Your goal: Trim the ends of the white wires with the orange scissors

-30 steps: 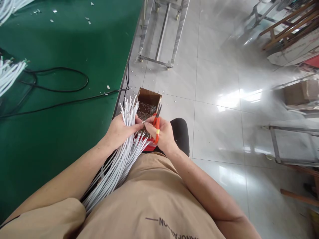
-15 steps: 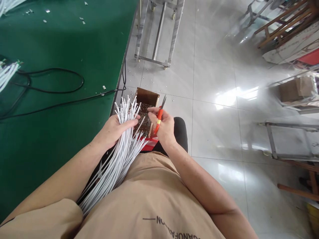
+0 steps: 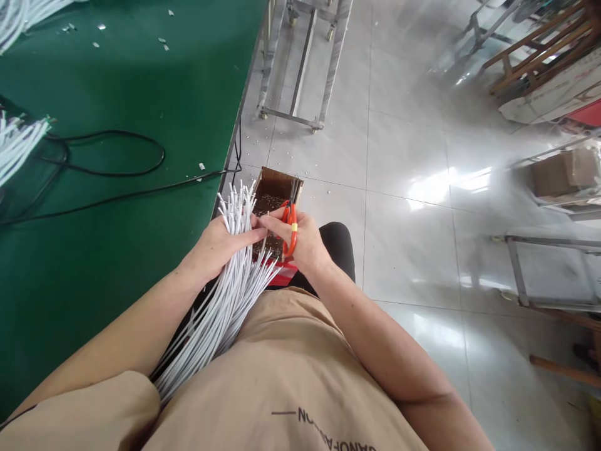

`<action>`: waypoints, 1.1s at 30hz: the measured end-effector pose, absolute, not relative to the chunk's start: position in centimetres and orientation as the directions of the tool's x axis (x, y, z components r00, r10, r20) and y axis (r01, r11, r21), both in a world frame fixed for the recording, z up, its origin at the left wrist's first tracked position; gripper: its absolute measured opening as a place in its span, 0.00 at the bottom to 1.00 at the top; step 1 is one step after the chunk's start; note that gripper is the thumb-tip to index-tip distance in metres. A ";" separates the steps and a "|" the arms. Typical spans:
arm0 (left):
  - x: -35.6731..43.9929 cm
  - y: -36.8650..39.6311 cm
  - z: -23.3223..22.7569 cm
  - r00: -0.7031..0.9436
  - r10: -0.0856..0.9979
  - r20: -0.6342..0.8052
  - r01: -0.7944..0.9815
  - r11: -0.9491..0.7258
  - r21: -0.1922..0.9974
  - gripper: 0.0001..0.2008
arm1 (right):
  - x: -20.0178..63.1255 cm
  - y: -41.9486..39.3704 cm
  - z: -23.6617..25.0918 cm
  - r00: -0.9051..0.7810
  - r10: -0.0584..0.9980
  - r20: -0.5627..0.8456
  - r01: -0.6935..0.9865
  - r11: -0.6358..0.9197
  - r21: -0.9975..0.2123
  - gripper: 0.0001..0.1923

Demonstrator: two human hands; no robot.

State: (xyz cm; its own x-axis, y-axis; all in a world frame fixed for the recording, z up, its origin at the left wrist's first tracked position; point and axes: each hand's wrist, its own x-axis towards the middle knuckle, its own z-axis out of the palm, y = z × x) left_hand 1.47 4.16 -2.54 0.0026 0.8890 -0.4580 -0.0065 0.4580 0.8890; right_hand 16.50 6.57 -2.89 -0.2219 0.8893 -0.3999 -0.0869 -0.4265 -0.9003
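Note:
A thick bundle of white cables (image 3: 220,319) lies across my lap, its cut ends pointing up and away. My left hand (image 3: 225,241) is wrapped round the bundle near those ends. In my right hand (image 3: 300,235) are orange-handled scissors (image 3: 292,228), blades pointing away from me. The thumb and fingertips of that hand meet my left fingertips at a single cable end standing apart from the bundle. Below both hands sits an open cardboard box (image 3: 277,181) with small scraps inside, partly hidden by them.
To the left is a green table (image 3: 117,81) with a black cord (image 3: 164,185), more white cables (image 3: 21,141) and bits of scrap. A metal frame on casters (image 3: 293,116) stands ahead on the tiled floor. Racks and a carton (image 3: 554,175) are at the right.
My right hand has moved left to meet my left fingertips at the single cable end. The scissors have come along, now over the box and pointing more straight ahead.

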 end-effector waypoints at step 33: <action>1.4 4.2 -2.4 -0.077 0.944 -0.321 0.328 0.328 0.886 0.12 | 18.8 6.4 0.6 -0.337 0.832 -0.441 0.940 0.268 -0.212 0.20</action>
